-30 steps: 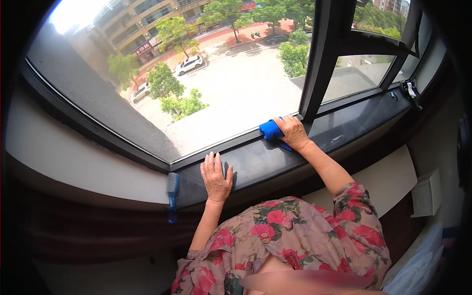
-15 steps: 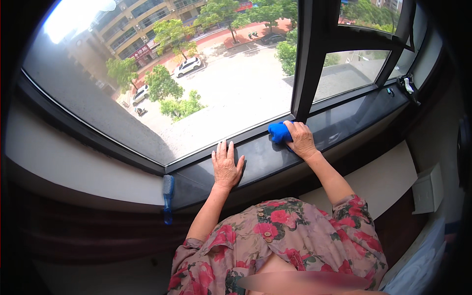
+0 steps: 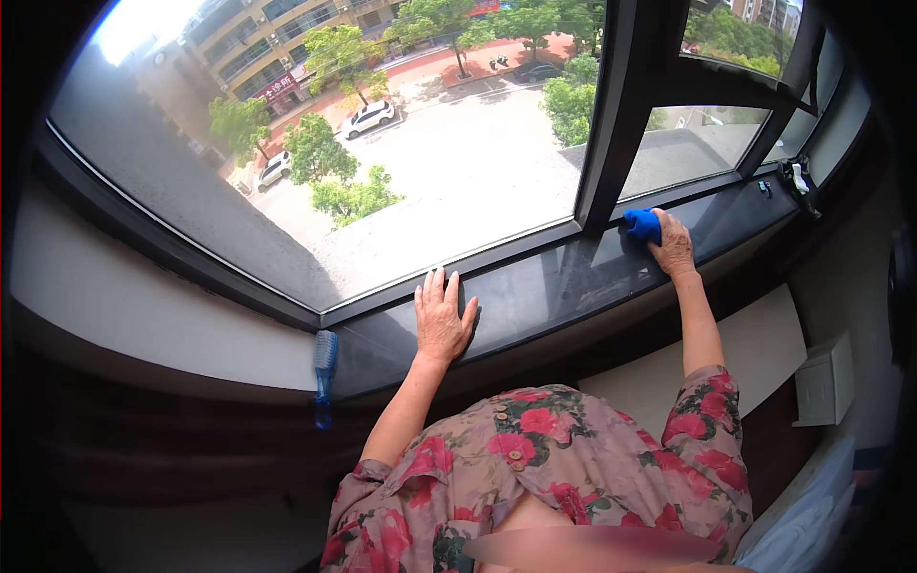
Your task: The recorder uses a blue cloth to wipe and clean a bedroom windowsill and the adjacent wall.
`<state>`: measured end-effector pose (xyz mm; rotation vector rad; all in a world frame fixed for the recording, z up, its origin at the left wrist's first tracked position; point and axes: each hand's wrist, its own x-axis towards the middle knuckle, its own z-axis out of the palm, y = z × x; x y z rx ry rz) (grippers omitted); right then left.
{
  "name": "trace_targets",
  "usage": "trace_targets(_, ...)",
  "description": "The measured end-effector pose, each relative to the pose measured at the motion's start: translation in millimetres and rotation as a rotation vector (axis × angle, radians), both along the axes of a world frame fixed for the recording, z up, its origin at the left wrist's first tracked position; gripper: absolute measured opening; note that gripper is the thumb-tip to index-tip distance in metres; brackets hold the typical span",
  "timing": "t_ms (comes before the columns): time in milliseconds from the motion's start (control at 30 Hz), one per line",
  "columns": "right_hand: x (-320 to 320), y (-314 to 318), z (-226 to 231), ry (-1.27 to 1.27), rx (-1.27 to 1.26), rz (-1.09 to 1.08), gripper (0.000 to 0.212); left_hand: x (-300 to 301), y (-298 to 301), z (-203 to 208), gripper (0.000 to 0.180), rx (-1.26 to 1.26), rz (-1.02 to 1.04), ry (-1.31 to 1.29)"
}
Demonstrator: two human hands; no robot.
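My right hand (image 3: 674, 244) grips a bunched blue cloth (image 3: 643, 225) and presses it on the dark, glossy window sill (image 3: 535, 286), close to the window frame just right of the upright post. Flat on the same sill rests my left hand (image 3: 442, 323), fingers stretched toward the lower window frame and holding nothing. A blue brush (image 3: 326, 365) with a clear blue handle lies at the sill's left end, its handle sticking out past the front edge.
Large window glass (image 3: 458, 162) rises beyond the sill, with a dark post (image 3: 611, 124) dividing it. At the sill's far right sit a small blue item (image 3: 764, 188) and a black-and-white object (image 3: 799, 179). A white box (image 3: 825, 380) stands lower right.
My right hand has slid the blue cloth rightward along the sill, past the foot of the window post. My left hand stays in about the same place.
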<state>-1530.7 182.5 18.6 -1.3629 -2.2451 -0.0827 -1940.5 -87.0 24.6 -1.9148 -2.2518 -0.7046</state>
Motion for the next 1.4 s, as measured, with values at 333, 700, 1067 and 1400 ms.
trace_targets(333,-26,-1,-18,0.109,0.039,-0.057,0.068,1,1,0,0.058,-0.006,-0.020,0.024)
trace_targets(700,-142,-144,12,0.163,-0.055,0.390,0.071,-2,5,-6,0.061,0.033,-0.038,-0.001)
trace_targets(1067,-92,-190,48,-0.186,-0.152,0.677,0.085,-5,-3,-6,0.058,0.084,-0.066,-0.043)
trace_targets(1400,-175,-213,28,-0.037,-0.054,0.748,0.072,1,-27,-7,0.048,0.180,-0.098,-0.537)
